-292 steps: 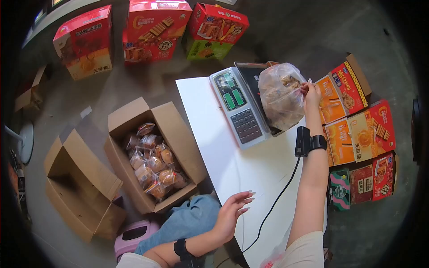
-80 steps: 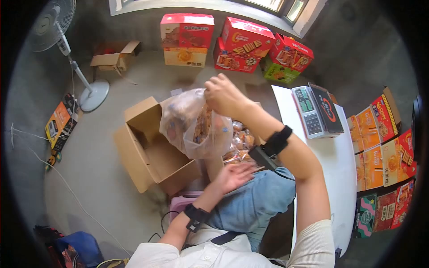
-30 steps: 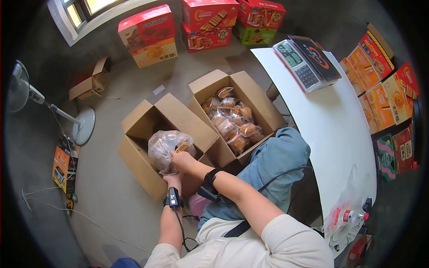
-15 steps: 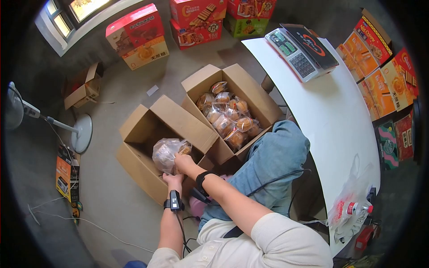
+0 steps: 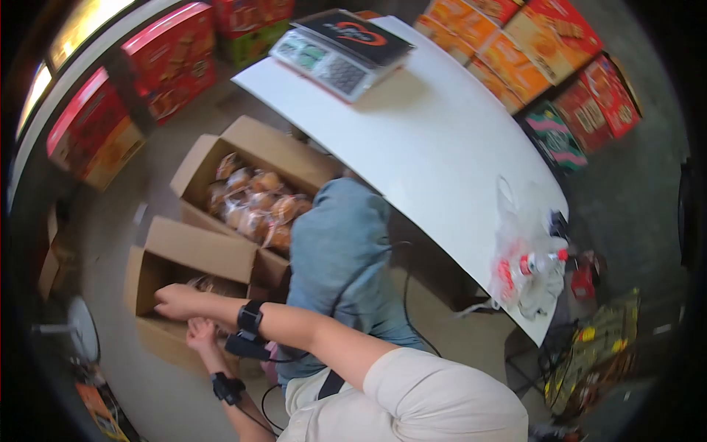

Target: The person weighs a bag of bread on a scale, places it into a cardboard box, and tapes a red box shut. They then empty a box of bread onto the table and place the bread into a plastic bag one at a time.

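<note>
My right hand (image 5: 177, 302) is closed like a fist over the near cardboard box (image 5: 199, 250). What it holds, if anything, is hidden. Just below it, at the box's near side, my left hand (image 5: 200, 334) has its fingers curled in; I cannot make out anything between them. Inside this box, partly behind my right forearm, lies a clear plastic bag (image 5: 202, 283), blurred and mostly covered. Beside it stands a second open cardboard box (image 5: 193, 171) with several brown baked buns in clear wrappers (image 5: 261, 200).
To the right, a white table (image 5: 434, 147) carries a scale (image 5: 324, 65) and a plastic bag with a bottle (image 5: 526, 265). Red cartons (image 5: 173, 62) stand along the wall, and a white fan base (image 5: 83, 329) is at left. My bent knee (image 5: 342, 221) is close to the boxes.
The view has swung right, so the boxes sit farther left. My hands held the filled plastic bag before; now it lies lower in the box, and my right hand has moved past it.
</note>
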The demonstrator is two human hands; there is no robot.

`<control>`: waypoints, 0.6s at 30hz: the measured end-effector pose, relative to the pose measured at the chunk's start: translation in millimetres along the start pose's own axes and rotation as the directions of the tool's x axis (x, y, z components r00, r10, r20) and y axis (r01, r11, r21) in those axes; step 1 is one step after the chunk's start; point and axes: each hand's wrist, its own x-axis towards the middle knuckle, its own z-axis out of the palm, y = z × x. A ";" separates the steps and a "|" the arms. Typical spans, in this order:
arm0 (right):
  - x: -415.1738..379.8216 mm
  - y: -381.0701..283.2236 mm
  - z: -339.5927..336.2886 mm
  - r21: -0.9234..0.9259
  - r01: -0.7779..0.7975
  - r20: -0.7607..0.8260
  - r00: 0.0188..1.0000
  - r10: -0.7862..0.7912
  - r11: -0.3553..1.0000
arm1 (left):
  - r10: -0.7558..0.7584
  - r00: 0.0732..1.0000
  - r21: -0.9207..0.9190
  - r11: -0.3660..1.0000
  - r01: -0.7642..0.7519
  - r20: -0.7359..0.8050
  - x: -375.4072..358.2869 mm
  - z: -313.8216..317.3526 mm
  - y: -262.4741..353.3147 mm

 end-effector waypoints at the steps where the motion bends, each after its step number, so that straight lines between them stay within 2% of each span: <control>1: -5.9 -20.1 -18.1 0.064 0.090 -0.060 0.995 -0.086 0.994 | 0.020 0.993 -0.046 0.999 -0.025 -0.114 -31.5 32.3 -6.4; 2: -15.2 -43.7 -43.9 0.152 0.097 0.002 0.995 -0.098 0.984 | 0.012 1.000 -0.037 0.999 -0.013 -0.018 -18.5 29.2 -1.2; 3: -30.7 -67.5 -71.3 0.144 0.166 -0.043 0.986 -0.161 0.976 | 0.017 0.997 -0.001 1.000 -0.017 0.073 -11.3 32.1 3.7; 4: -39.7 -74.9 -84.9 0.205 0.289 -0.130 0.955 -0.267 0.935 | 0.066 0.990 0.025 0.997 -0.069 0.124 -29.5 51.0 -2.2; 6: -85.9 -99.3 -132.9 0.264 0.418 -0.238 0.901 -0.362 0.869 | 0.180 0.953 0.062 0.978 -0.201 0.244 -97.8 109.5 -21.2; 7: -117.9 -108.4 -163.1 0.290 0.446 -0.244 0.890 -0.385 0.847 | 0.239 0.919 0.072 0.959 -0.275 0.315 -134.1 136.8 -33.5; 8: -152.8 -114.7 -188.2 0.315 0.471 -0.248 0.879 -0.407 0.824 | 0.215 0.803 0.110 0.939 -0.327 0.556 -160.7 154.3 -40.0; 9: -185.0 -110.2 -201.0 0.473 0.431 -0.296 0.899 -0.323 0.768 | 0.160 0.633 0.129 0.914 -0.385 0.758 -183.0 168.3 -46.8; 10: -216.6 -99.0 -211.9 0.619 0.393 -0.328 0.916 -0.230 0.681 | 0.153 0.632 0.133 0.915 -0.381 0.760 -201.8 180.1 -54.7; 11: -247.2 -84.9 -229.0 0.558 0.377 -0.356 0.913 -0.197 0.740 | 0.155 0.377 0.066 0.857 -0.512 0.913 -218.4 192.1 -63.3; 12: -280.8 -68.5 -233.3 0.540 0.399 -0.522 0.849 -0.077 0.741 | 0.122 0.092 -0.040 0.791 -0.610 0.988 -237.2 204.1 -72.8; 13: -314.5 -62.1 -243.3 0.461 0.275 -0.584 0.810 0.055 0.844 | 0.120 0.089 -0.042 0.792 -0.609 0.989 -261.3 214.2 -82.8; 14: -341.3 -49.1 -242.0 0.426 0.284 -0.728 0.671 0.139 0.859 | 0.006 -0.114 -0.081 0.744 -0.663 0.993 -288.8 223.8 -94.7; 15: -372.6 -42.5 -244.4 0.399 0.130 -0.787 0.556 0.267 0.908 | -0.120 -0.301 -0.136 0.697 -0.704 0.946 -318.5 232.6 -108.5; 16: -428.4 -25.4 -241.7 0.358 -0.010 -0.881 0.327 0.341 0.934 | -0.128 -0.442 -0.248 0.676 -0.694 0.888 -356.0 240.0 -129.0; 17: -454.0 -11.5 -234.3 0.204 -0.082 -0.971 0.108 0.212 0.976 | -0.143 -0.569 -0.356 0.651 -0.670 0.810 -386.7 250.1 -143.4; 18: -487.8 7.4 -230.4 0.051 -0.316 -0.998 -0.045 0.039 0.948 | -0.158 -0.699 -0.432 0.685 -0.587 0.698 -402.2 264.6 -150.5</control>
